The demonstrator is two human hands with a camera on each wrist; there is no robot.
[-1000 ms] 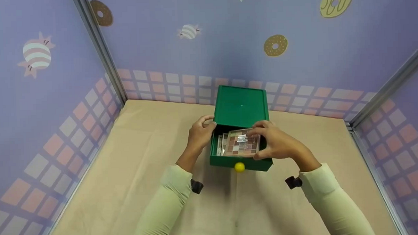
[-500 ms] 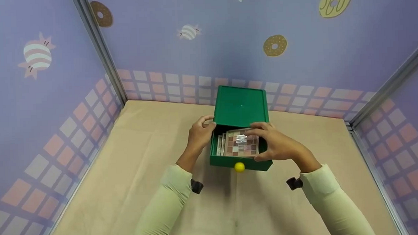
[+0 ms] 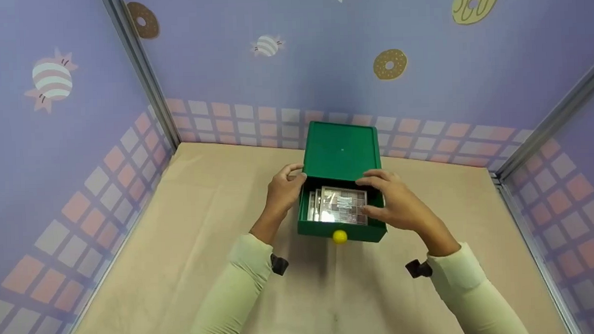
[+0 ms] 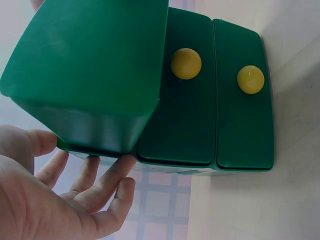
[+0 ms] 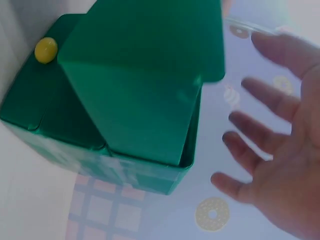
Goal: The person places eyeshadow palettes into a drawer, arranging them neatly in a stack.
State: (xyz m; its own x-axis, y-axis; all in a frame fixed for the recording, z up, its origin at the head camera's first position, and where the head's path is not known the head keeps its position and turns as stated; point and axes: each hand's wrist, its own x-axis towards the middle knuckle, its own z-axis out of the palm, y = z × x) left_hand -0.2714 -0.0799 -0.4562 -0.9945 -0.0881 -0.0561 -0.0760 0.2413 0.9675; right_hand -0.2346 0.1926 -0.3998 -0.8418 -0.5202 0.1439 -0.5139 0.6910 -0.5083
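Observation:
A green drawer cabinet (image 3: 342, 148) stands against the back wall, its top drawer (image 3: 315, 228) pulled out. Inside that drawer lies an eyeshadow palette (image 3: 345, 205) with a clear, shiny lid; the edges of other flat cases (image 3: 312, 206) show to its left. My left hand (image 3: 283, 191) touches the cabinet's left side; in the left wrist view its fingers (image 4: 102, 185) reach along the side with the thumb apart. Over the drawer's right edge hovers my right hand (image 3: 396, 203), fingers spread and holding nothing, as the right wrist view confirms.
The drawers have yellow knobs (image 3: 339, 236); two lower drawers (image 4: 187, 115) are closed. A beige cloth (image 3: 219, 209) covers the table. Purple printed walls (image 3: 323, 62) with metal corner posts (image 3: 143, 68) enclose the back and sides.
My right hand has let go of the eyeshadow palette and shifted slightly right. The palette now sits lower in the drawer. The left hand has stayed at the cabinet's side.

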